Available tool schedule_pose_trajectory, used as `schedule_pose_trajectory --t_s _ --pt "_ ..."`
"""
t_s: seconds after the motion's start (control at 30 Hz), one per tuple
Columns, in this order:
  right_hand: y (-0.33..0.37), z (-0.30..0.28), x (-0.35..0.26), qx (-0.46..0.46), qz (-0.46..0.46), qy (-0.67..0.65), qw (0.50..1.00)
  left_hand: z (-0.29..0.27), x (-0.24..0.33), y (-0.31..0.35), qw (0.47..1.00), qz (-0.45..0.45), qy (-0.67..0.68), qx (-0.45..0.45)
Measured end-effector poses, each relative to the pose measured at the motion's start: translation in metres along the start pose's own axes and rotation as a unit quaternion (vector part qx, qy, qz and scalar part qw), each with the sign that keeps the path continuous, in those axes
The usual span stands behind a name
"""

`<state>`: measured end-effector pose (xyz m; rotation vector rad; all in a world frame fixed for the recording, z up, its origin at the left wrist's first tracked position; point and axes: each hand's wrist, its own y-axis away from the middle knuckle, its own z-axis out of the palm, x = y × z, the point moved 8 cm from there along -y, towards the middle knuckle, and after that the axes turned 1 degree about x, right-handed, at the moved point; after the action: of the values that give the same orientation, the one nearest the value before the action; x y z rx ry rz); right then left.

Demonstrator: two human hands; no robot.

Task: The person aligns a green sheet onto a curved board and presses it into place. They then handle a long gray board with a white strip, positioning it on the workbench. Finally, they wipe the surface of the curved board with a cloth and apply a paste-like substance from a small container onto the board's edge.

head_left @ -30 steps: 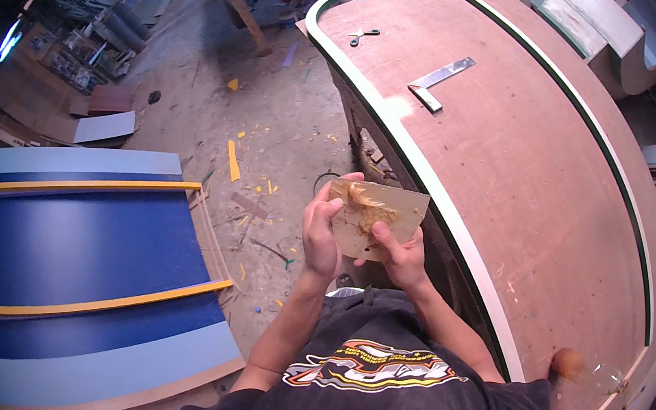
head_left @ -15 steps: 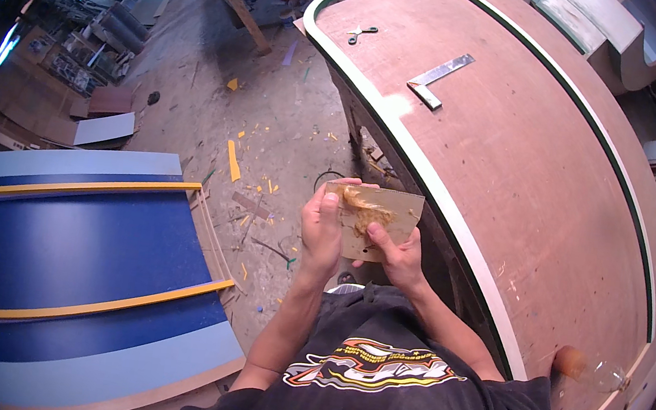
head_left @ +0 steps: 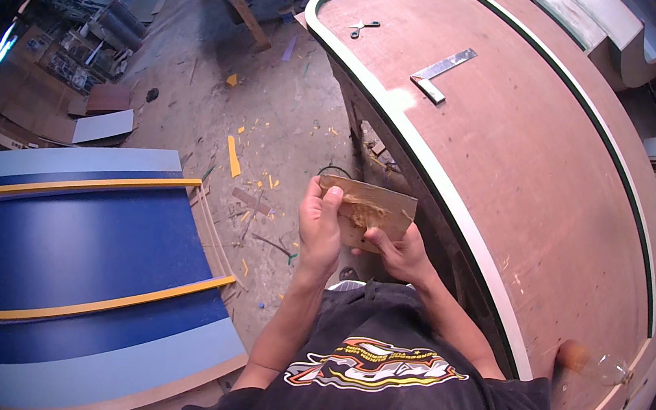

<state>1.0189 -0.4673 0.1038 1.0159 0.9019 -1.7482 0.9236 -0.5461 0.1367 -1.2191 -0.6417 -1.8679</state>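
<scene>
Between my hands, in front of my chest, is a thin tan rectangular sheet (head_left: 393, 206) with a smear of brownish-yellow, glue-like stuff across its face. My left hand (head_left: 320, 224) grips its left edge, thumb on top and fingers behind. At the lower right edge my right hand (head_left: 405, 255) is closed on it too, its thumb pressing near the smear. The sheet is tilted, and the fingers beneath it are mostly hidden. Right of my hands lies a large curved wooden panel (head_left: 505, 161) with a white and dark green edge strip (head_left: 447, 236).
On the panel lie scissors (head_left: 363, 29), a try square (head_left: 442, 76) and a clear bottle with orange-brown contents (head_left: 591, 362). A blue panel with yellow trim (head_left: 92, 258) lies at left. Yellow scraps (head_left: 233, 157) litter the floor. A wooden workbench (head_left: 245, 10) stands behind.
Both hands have shifted slightly left and up with the sheet. The sheet has tipped, so its face shows more foreshortened. My grip remains on it.
</scene>
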Motion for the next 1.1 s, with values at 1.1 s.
schedule_pose_trajectory --t_s 1.1 --pt "-0.001 0.015 0.013 -0.047 0.128 0.105 0.985 -0.042 -0.017 0.009 0.986 -0.127 0.11 0.022"
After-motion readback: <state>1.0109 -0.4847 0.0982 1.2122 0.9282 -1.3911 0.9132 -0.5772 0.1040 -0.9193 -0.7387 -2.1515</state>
